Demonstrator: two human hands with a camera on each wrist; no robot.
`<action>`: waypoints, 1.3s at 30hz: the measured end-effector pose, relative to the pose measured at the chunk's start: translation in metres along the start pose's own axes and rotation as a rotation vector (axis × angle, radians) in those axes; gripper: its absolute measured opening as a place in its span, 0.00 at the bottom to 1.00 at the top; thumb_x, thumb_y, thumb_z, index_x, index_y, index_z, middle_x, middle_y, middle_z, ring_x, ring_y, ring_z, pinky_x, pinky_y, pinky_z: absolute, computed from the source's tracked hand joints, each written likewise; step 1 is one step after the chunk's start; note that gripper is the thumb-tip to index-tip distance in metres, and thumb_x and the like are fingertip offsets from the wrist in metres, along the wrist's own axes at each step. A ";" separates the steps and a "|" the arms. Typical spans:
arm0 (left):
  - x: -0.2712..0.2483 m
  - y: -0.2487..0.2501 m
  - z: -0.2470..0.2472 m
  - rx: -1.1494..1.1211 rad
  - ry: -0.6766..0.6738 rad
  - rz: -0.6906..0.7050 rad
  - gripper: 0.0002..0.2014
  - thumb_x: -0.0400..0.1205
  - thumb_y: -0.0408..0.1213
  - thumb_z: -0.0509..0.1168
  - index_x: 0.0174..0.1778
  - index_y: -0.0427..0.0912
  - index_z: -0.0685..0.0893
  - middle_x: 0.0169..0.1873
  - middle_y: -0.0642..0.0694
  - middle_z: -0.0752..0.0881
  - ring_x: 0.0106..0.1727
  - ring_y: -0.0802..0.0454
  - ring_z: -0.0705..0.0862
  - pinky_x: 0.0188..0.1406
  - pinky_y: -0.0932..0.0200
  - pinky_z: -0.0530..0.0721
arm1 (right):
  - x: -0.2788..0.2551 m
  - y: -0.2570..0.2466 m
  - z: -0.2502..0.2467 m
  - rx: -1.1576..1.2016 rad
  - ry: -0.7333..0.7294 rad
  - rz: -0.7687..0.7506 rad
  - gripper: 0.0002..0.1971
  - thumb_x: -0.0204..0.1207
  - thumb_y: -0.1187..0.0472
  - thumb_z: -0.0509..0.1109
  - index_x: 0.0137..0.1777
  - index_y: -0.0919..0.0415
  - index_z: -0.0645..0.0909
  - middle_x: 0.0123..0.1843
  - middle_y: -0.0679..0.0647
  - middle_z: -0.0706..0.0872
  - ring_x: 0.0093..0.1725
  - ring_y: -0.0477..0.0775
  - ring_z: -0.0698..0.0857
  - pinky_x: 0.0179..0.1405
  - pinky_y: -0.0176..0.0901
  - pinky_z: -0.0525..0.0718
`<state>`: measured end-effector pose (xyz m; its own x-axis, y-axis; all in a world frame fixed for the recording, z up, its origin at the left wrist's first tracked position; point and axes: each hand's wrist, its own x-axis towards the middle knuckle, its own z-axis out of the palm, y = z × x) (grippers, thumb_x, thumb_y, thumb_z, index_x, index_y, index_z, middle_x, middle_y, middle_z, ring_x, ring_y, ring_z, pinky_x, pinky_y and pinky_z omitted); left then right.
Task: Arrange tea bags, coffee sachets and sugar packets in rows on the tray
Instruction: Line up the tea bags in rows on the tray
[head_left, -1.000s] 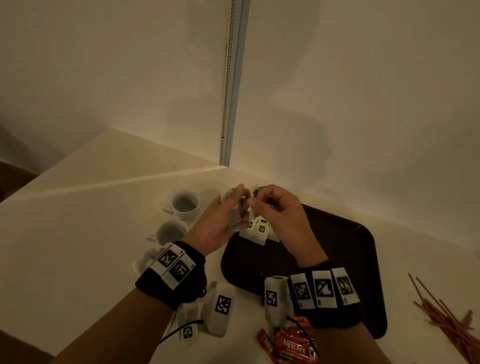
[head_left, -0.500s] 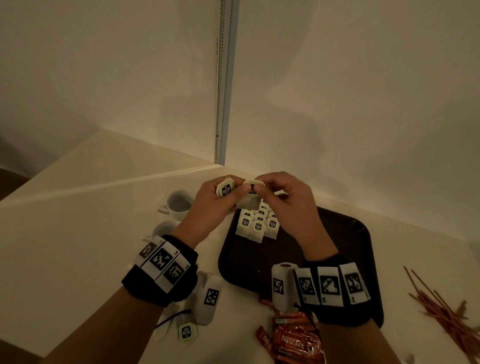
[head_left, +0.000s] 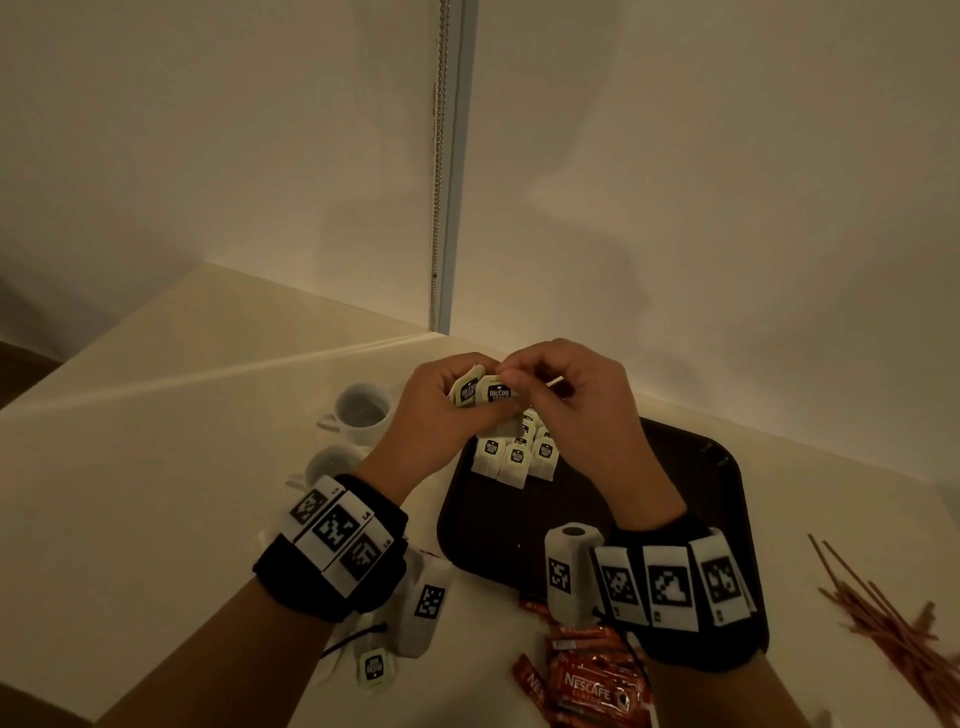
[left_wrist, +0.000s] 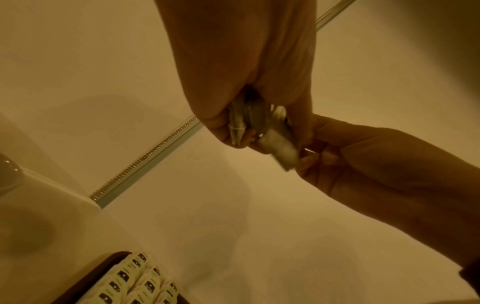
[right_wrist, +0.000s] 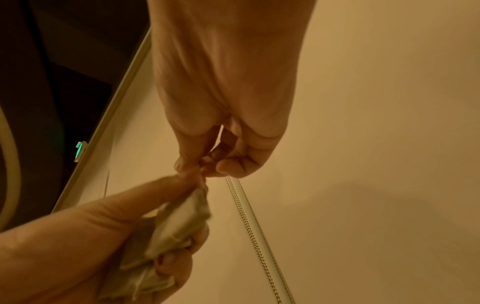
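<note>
Both hands are raised together above the far left corner of the dark brown tray (head_left: 675, 493). My left hand (head_left: 447, 410) grips a small bunch of white tea bags (head_left: 483, 392) with black labels, seen edge-on in the left wrist view as tea bags (left_wrist: 249, 127). My right hand (head_left: 561, 395) pinches the top tea bag (head_left: 500, 393) of that bunch between thumb and fingertips. Several tea bags (head_left: 517, 454) lie in rows on the tray below the hands, also visible as tea bags (left_wrist: 137, 283). Red coffee sachets (head_left: 592, 686) lie on the table by my right wrist.
Two white cups (head_left: 361, 410) stand left of the tray. One loose tea bag (head_left: 374, 667) lies on the table near my left wrist. Thin brown stirrer sticks (head_left: 883, 618) are scattered at the right. A wall and a blind chain (head_left: 439, 166) stand close behind.
Both hands have risen slightly and come closer together. The labels of the held tea bags now face the camera, and the right fingers have closed on the top one.
</note>
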<state>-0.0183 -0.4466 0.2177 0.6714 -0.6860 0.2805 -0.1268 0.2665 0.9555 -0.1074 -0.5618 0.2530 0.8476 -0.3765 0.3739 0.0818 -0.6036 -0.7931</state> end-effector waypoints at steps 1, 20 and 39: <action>0.000 -0.001 0.000 0.002 0.001 0.002 0.11 0.70 0.21 0.74 0.40 0.41 0.85 0.31 0.50 0.87 0.34 0.54 0.86 0.35 0.61 0.86 | 0.000 -0.001 0.000 -0.025 -0.005 -0.013 0.04 0.75 0.65 0.72 0.44 0.56 0.87 0.41 0.49 0.87 0.43 0.40 0.83 0.40 0.25 0.79; -0.009 -0.005 0.001 -0.046 -0.005 -0.134 0.11 0.67 0.25 0.76 0.42 0.39 0.87 0.37 0.45 0.91 0.41 0.49 0.89 0.44 0.57 0.88 | 0.001 0.004 -0.007 -0.135 0.027 -0.130 0.03 0.75 0.65 0.71 0.44 0.59 0.87 0.40 0.49 0.86 0.40 0.39 0.82 0.41 0.23 0.76; -0.014 -0.059 -0.027 -0.444 0.318 -0.767 0.22 0.82 0.59 0.53 0.46 0.44 0.82 0.27 0.48 0.84 0.29 0.47 0.86 0.30 0.58 0.81 | -0.039 0.159 -0.008 -0.257 -0.253 0.552 0.06 0.79 0.64 0.65 0.52 0.57 0.82 0.47 0.45 0.82 0.45 0.39 0.80 0.50 0.36 0.83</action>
<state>-0.0007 -0.4342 0.1546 0.6329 -0.5813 -0.5115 0.6783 0.0977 0.7283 -0.1315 -0.6489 0.1159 0.8287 -0.5208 -0.2048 -0.5019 -0.5297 -0.6837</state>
